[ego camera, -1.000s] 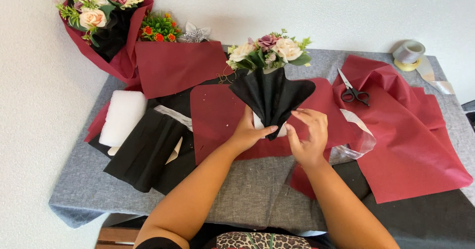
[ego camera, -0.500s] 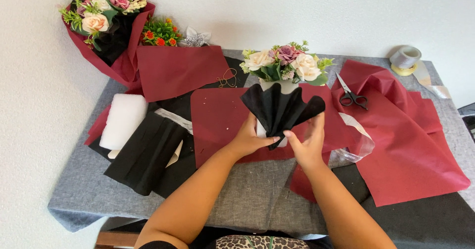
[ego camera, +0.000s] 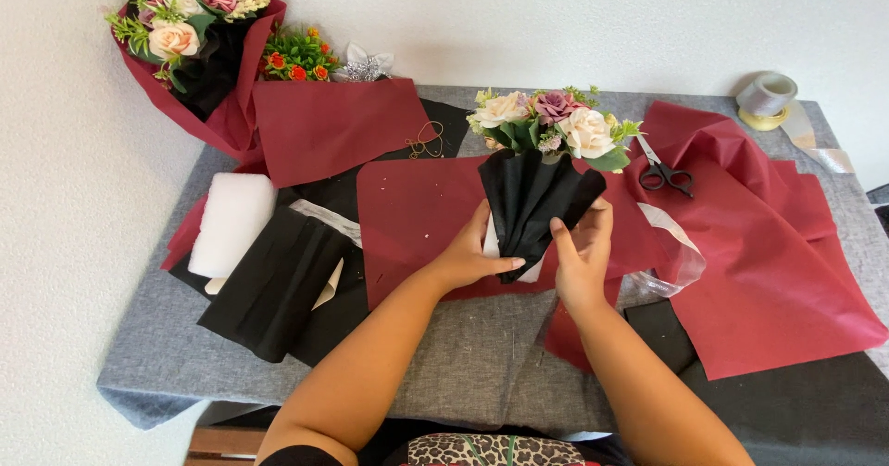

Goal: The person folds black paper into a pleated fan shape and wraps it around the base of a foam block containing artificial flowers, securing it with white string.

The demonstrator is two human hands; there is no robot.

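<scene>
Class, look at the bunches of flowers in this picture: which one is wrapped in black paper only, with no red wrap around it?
The small bouquet held by both hands, left hand and right hand. The finished bouquet at the far left has dark red paper outside.

We hold a small bouquet (ego camera: 546, 133) above the middle of the counter (ego camera: 482, 364), our left hand (ego camera: 468, 258) on the left of its pleated wrap (ego camera: 532, 202) and our right hand (ego camera: 583, 258) on the right. Under it lies a flat paper sheet (ego camera: 407, 216). Right of the bouquet lie scissors (ego camera: 665, 174) on a crumpled sheet (ego camera: 769, 244), with a ribbon roll (ego camera: 766, 99) at the far right corner. Left of us a foam roll (ego camera: 231, 223) lies beside a folded wrap (ego camera: 273, 281). At the far left corner leans a finished bouquet (ego camera: 199, 54).
</scene>
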